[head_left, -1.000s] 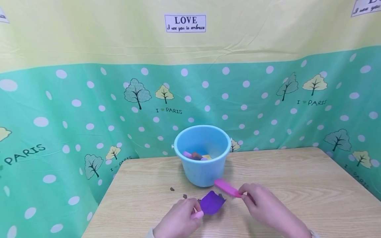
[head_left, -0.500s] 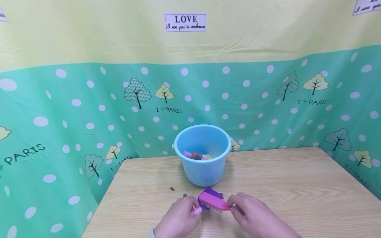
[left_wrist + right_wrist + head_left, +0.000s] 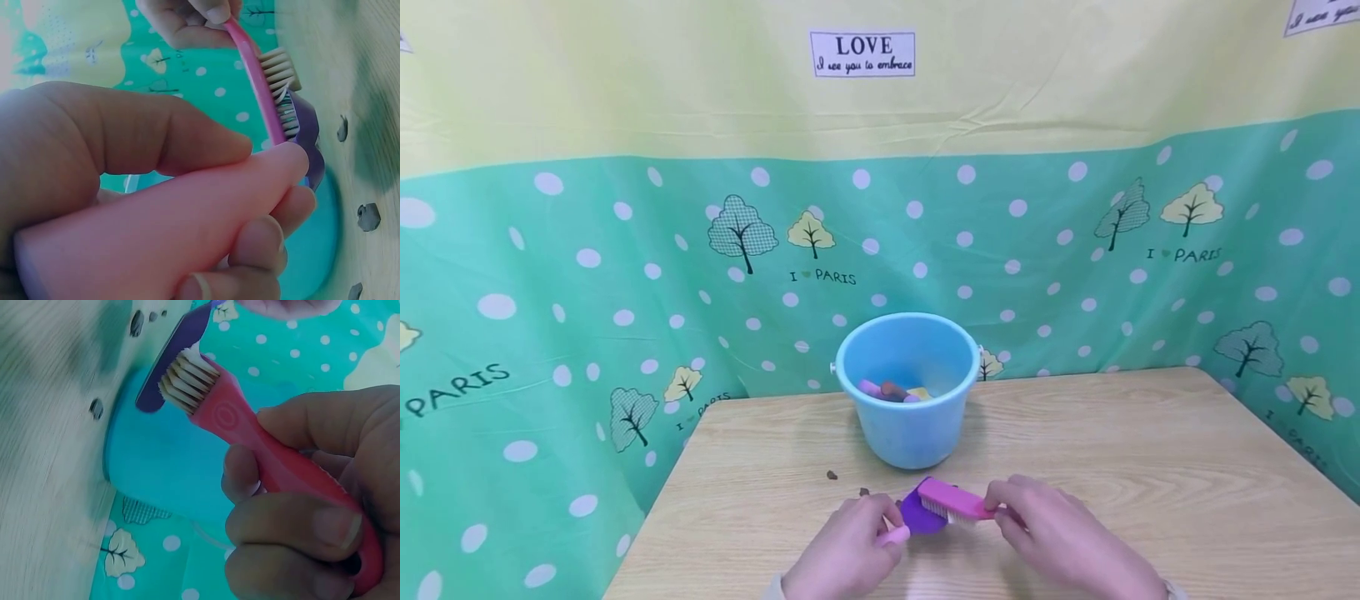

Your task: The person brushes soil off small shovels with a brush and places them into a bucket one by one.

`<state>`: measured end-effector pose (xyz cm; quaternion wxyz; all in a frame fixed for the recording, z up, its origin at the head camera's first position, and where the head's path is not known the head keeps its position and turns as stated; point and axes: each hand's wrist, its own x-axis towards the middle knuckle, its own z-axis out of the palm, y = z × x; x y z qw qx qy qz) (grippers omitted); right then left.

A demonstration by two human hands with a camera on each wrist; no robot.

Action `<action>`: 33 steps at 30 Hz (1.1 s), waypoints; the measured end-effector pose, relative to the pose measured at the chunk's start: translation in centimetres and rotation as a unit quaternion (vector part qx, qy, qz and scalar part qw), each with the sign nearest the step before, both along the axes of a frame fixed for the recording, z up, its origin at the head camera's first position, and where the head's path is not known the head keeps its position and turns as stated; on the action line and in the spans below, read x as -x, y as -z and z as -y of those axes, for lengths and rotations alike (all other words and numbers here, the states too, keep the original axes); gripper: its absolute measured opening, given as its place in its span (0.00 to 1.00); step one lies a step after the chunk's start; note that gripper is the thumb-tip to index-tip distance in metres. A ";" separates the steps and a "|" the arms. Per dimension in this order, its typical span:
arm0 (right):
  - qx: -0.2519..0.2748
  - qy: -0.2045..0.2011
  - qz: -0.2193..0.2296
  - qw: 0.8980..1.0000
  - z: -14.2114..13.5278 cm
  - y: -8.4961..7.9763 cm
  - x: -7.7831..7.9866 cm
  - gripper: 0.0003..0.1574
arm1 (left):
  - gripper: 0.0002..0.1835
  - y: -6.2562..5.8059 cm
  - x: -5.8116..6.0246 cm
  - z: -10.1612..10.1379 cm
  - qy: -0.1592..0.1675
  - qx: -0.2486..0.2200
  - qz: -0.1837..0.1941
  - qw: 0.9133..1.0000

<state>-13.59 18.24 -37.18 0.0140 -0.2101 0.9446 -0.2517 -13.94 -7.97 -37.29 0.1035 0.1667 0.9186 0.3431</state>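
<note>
My left hand (image 3: pixel 848 546) grips the light pink handle (image 3: pixel 156 231) of a small purple shovel (image 3: pixel 917 512), held just above the table. The right hand (image 3: pixel 1056 529) holds a pink scrubbing brush (image 3: pixel 225 412) by its handle, fingers curled round it. In both wrist views the pale bristles (image 3: pixel 187 381) touch the shovel's blade, and in the head view the brush covers part of that blade. Dark brown crumbs (image 3: pixel 832 475) lie on the table left of the shovel; the left wrist view shows several dark bits (image 3: pixel 369 217) on the wood.
Right behind the shovel stands a light blue bucket (image 3: pixel 910 437) holding pinkish-purple, brown and yellow items (image 3: pixel 892 391). The wooden table (image 3: pixel 1097 442) extends to both sides. A green and yellow printed curtain (image 3: pixel 1037 250) hangs behind and at the sides.
The brush has moved from right of the shovel to over its blade, then shifted slightly back to the right and away. The left hand has barely moved; the bucket stands still.
</note>
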 end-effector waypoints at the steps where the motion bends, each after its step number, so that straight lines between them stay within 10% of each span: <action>1: -0.001 0.002 -0.006 1.000 -0.1 0.0 0.1 0.10 | 0.02 0.0 0.0 0.0 0.001 -0.002 -0.002 1.000; 33: 0.007 0.137 -0.094 0.986 -2.3 -1.7 0.9 0.11 | 0.06 0.1 0.9 0.3 0.035 -0.074 0.013 0.997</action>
